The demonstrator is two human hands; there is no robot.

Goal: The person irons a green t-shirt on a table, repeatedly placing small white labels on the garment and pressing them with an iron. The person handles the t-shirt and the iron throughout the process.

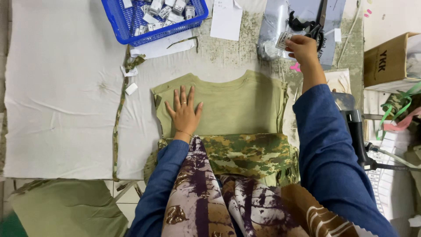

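A folded olive-green shirt (239, 103) lies on the white table cover (61, 96), its lower part in camouflage cloth (250, 151). My left hand (184, 112) rests flat on the shirt's left side, fingers spread, holding nothing. My right hand (302, 48) is stretched out beyond the shirt's far right corner and pinches a small white printed tag (283, 40). Black scissors (313, 26) lie on a clear plastic bag (280, 22) just past that hand.
A blue basket (118, 22) with several small tags stands at the far left. A white paper sheet (226, 19) lies beside it. A camouflage strip (118, 114) runs down the cover. A cardboard box (388, 59) and a black tool (357, 131) stand at right.
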